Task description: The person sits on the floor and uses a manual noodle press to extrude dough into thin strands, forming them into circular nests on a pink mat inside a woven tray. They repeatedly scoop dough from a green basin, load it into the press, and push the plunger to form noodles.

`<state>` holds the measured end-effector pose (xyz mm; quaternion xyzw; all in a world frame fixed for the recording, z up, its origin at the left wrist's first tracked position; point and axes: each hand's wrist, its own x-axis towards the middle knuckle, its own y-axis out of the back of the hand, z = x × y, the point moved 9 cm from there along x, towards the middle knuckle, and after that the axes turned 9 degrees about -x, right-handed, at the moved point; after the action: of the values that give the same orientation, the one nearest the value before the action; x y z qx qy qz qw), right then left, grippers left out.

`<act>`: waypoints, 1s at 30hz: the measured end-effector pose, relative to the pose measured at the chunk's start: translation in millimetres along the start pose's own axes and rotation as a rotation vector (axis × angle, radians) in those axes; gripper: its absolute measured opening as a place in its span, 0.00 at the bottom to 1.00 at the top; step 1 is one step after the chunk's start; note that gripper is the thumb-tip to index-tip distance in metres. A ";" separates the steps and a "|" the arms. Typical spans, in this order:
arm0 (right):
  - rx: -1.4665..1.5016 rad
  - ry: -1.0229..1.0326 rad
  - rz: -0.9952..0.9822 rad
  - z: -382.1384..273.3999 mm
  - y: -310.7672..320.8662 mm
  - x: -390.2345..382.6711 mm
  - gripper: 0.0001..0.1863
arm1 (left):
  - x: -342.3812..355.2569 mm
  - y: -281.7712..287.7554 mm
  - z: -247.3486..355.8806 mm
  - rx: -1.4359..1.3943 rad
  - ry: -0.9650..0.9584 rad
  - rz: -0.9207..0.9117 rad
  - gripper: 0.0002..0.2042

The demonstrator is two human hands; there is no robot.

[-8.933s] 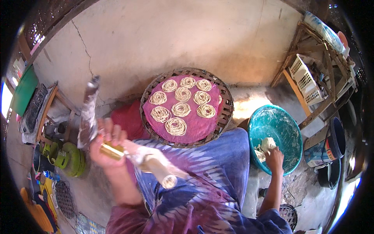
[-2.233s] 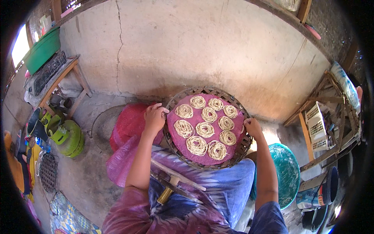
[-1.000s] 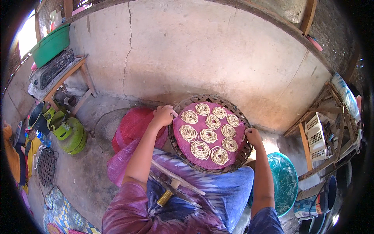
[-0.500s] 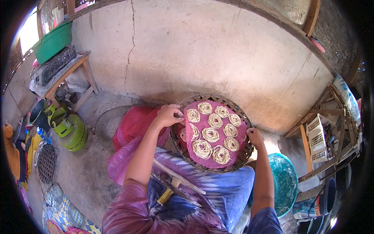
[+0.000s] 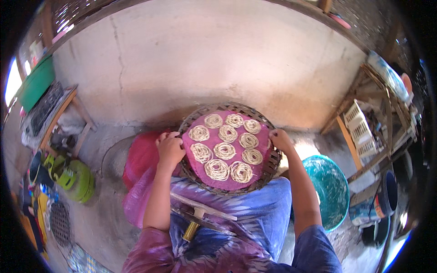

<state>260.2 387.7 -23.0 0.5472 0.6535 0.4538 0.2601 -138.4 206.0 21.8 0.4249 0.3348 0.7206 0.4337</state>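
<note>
Seemingly steadying cloth [image 5: 238, 154] under noodle nests [image 5: 224, 150]; grasping opposite sides of woven tray [image 5: 271, 164] with left hand [image 5: 170, 149] and right hand [image 5: 282, 140] — perhaps cloth too; next needing level handling.

Room lies open above the noodle coils [image 5: 224, 151]. Beyond the tray [image 5: 273, 163] stands the wall [image 5: 227, 59]; a wooden tool [image 5: 199, 213] obstructs the lap [image 5: 268, 202].

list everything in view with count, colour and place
basket: one, brown, centre
cloth: one, magenta, in basket
noodle nests: eleven clear, pale, on cloth
tool: one, gold-barrelled, lower centre
basin: one, teal, right
crate: one, white, right
bucket: at least one, blue and white, far right
tub: one, green, left
gas cylinder: at least one, green, left
wall: one, pale, behind
left hand: one, bare, basket's left edge
right hand: one, bare, basket's right edge
</note>
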 end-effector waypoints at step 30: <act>-0.433 -1.395 0.413 150.0 299.4 -831.9 0.09 | -437.8 -184.1 526.1 -1.284 -0.755 -1.198 0.09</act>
<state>750.3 -360.5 41.4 0.7552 0.1182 0.1599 0.6245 514.2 -58.6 -57.6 0.0682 -0.1245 0.2403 0.9603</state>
